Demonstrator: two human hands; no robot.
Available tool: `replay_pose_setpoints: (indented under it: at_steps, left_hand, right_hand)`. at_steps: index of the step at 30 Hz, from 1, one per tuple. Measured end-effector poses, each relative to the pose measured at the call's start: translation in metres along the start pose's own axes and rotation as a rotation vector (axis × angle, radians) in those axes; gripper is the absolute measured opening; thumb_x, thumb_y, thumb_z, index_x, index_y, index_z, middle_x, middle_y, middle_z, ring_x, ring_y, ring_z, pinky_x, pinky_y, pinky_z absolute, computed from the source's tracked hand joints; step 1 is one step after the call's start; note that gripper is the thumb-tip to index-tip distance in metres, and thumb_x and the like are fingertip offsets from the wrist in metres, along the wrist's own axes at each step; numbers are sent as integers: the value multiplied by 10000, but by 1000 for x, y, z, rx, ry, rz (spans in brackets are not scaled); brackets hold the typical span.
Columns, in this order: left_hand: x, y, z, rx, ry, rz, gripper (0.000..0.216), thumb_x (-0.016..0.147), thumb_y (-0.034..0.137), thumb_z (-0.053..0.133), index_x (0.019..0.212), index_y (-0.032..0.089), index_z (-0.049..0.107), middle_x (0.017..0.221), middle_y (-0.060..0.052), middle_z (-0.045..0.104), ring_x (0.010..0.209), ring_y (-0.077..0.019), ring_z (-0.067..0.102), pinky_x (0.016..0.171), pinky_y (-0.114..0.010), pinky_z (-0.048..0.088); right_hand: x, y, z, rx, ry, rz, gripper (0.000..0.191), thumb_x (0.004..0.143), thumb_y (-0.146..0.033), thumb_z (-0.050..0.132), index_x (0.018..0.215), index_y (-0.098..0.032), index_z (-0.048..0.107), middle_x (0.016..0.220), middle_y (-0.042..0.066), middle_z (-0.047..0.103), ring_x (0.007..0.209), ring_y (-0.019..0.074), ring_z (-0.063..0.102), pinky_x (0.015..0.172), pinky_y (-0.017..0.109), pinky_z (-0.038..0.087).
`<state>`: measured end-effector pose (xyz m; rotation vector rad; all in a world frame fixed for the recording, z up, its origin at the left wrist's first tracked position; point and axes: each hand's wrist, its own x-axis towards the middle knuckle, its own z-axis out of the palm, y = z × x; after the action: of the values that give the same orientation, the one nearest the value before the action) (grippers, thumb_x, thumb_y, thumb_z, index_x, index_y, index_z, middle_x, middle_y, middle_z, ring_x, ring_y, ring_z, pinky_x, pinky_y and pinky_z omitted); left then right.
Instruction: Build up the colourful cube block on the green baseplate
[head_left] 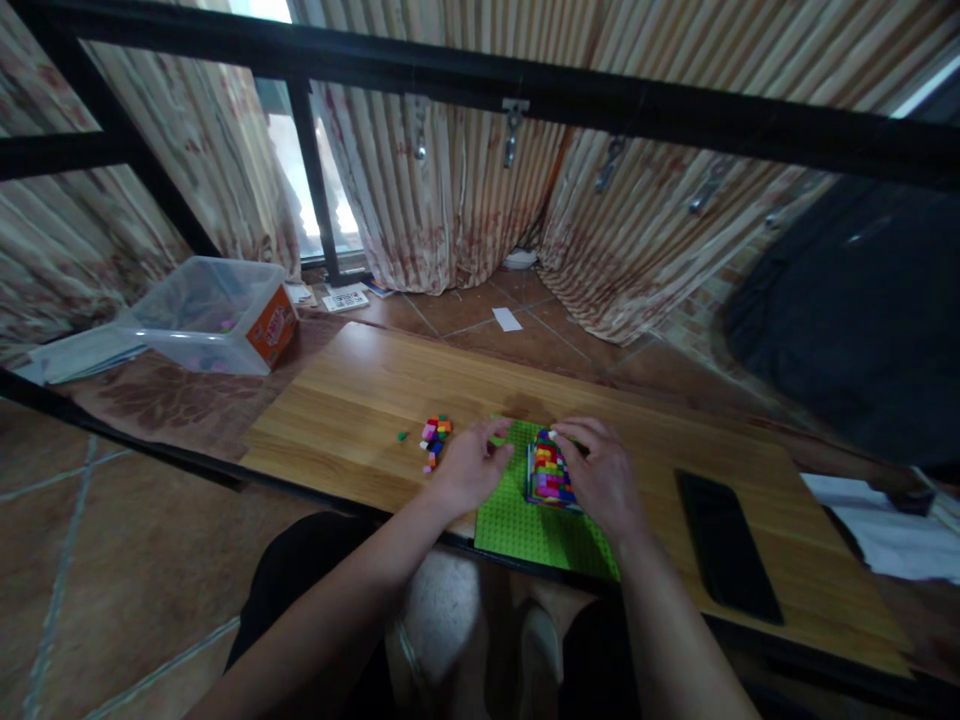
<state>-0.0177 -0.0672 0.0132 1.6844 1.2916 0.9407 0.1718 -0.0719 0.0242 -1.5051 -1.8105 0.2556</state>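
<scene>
A green studded baseplate [510, 525] lies on the wooden table, with a block structure of many-coloured toy bricks [551, 470] standing on it. At the structure's far right corner, my right hand [606, 478] pinches a small white brick [553, 434] between thumb and fingertips. Whether that brick touches the bricks below cannot be made out. Over the baseplate's left edge is my left hand [471, 468], its thumb and fingers apart with nothing between them. Just left of it lies a small pile of loose bricks [435, 432], and a single green brick [402, 436] sits beside the pile.
A black phone [727, 545] lies on the table [345, 400] at the right. A clear plastic bin [202, 315] with an orange label stands beyond the table's left end. A black metal rail [450, 70] crosses in front of curtains. Papers [877, 525] lie at far right.
</scene>
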Motion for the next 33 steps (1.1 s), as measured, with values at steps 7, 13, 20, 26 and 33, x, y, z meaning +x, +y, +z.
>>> replay_pose_setpoints:
  at_steps: [7,13,20,26,33]
  left_hand:
    - [-7,8,25,71,-140,116,472,905,317,461,1347,156,507,1243,-129,597,1055,-217,629,975,-383,496]
    - [-8,12,29,105,-152,145,501,928,342,418,1373,116,469,1311,-160,560,1239,-248,530,1098,-411,399]
    - [-14,18,34,177,-142,132,551,938,354,391,1416,78,394,1381,-189,497,1306,-258,473,1117,-405,382]
    - [-16,18,36,178,-136,135,568,934,357,402,1429,81,370,1385,-196,485,1301,-271,470,1105,-431,393]
    - [-18,19,38,150,-129,137,560,929,353,417,1428,100,378,1375,-190,494,1303,-276,461,1110,-446,383]
  right_hand:
    - [1,2,1,-24,-37,-43,248,897,-295,517,916,-182,737,994,98,699,968,248,612,900,413,464]
    - [6,1,1,72,-64,9,238,876,-318,534,873,-206,745,940,81,713,930,236,634,898,411,470]
    - [10,4,1,239,-118,127,184,817,-338,600,816,-231,750,926,53,732,902,212,665,857,367,497]
    - [10,10,4,335,-140,230,212,776,-383,633,818,-219,760,910,60,752,857,222,682,830,380,516]
    - [12,12,3,351,-159,246,211,749,-389,663,807,-213,765,873,64,761,822,229,692,809,394,527]
